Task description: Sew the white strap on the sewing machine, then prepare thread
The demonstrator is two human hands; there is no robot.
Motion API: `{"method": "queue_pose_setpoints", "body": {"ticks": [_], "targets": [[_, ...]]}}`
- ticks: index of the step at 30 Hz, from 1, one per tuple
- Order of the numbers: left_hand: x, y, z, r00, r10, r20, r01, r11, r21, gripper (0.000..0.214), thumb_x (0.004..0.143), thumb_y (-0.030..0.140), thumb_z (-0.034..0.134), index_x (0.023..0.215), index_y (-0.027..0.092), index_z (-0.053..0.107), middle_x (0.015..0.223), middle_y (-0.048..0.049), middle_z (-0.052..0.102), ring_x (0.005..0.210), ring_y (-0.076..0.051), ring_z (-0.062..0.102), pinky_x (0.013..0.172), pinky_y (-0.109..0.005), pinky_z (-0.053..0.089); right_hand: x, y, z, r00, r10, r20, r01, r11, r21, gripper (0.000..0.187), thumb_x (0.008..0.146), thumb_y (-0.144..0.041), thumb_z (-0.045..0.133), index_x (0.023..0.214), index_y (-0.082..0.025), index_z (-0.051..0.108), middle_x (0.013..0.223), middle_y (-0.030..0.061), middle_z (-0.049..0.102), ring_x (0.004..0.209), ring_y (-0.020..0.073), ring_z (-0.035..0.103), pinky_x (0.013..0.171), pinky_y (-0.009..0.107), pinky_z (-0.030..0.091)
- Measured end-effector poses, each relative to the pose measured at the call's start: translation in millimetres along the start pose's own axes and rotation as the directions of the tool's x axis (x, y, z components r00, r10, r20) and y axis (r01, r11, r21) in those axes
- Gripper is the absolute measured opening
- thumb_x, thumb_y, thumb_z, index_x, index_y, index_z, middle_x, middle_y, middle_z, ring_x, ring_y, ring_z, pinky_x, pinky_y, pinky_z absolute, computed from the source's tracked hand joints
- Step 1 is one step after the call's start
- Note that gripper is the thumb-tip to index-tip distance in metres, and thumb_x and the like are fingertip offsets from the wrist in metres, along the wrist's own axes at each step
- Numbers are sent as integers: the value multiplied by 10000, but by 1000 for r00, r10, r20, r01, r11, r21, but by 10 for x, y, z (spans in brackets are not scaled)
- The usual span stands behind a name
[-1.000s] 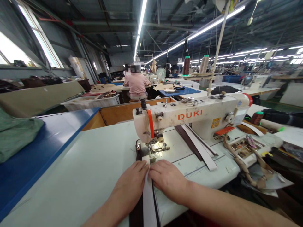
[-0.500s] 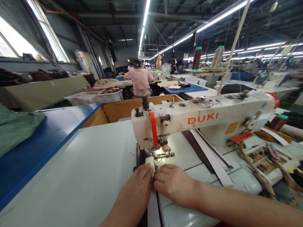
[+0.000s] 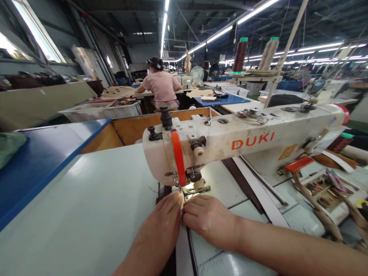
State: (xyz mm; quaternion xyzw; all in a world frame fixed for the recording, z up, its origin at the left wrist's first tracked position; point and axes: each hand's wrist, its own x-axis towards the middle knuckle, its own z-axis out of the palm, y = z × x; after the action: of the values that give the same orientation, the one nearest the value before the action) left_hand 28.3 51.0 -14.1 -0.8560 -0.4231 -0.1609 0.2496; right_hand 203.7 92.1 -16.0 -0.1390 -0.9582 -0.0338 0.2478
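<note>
My left hand point(image 3: 161, 228) and my right hand point(image 3: 208, 218) lie side by side on the pale table point(image 3: 86, 207), fingertips pressed down on a narrow white-and-dark strap point(image 3: 182, 251) that runs from under my wrists up to the presser foot point(image 3: 197, 188) of a cream DUKI sewing machine point(image 3: 244, 142). The fingers of both hands are curled and close together on the strap, just in front of the lit needle area. The strap's far end is hidden under my fingers and the machine head.
More straps point(image 3: 255, 189) lie under the machine arm at right, beside a tray of small parts point(image 3: 324, 188). A blue-topped table point(image 3: 43, 153) and a wooden bin point(image 3: 135, 128) stand at left and behind. A person in pink point(image 3: 161, 88) sits further back. Thread cones point(image 3: 240, 55) stand above.
My head has moved closer to the machine and both hands have slid forward with the strap, now right at the presser foot. The hands stay pressed together.
</note>
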Motion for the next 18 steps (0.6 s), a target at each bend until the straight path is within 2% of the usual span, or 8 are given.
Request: {"method": "queue_pose_setpoints", "body": {"ticks": [10,15,18], "targets": [[101,2,-76,997,50,-58,-46,997,64,417,831,-18,269,954,21,666,955,-152,720,871,-223,686,812,-329,573,-5,27,21,1000,7,-6,-7,1000,-5,205,932,-175,516,738,-146,575,768,26,591,715,179,519,692,312,432],[64,-16,-28,998,41,-53,-40,999,22,402,863,13,278,980,29,663,980,-155,714,913,-224,678,867,-339,556,4,33,20,1000,12,17,-12,1000,-7,181,921,-181,553,750,-141,594,777,28,613,725,184,551,699,308,454],[13,-14,5,1000,3,-23,-4,1000,-24,399,902,56,270,1024,22,648,1032,-165,706,976,-230,671,898,-355,551,18,28,-8,997,27,77,-26,1000,-9,134,920,-180,569,804,-129,610,843,43,642,787,192,582,745,306,471]]}}
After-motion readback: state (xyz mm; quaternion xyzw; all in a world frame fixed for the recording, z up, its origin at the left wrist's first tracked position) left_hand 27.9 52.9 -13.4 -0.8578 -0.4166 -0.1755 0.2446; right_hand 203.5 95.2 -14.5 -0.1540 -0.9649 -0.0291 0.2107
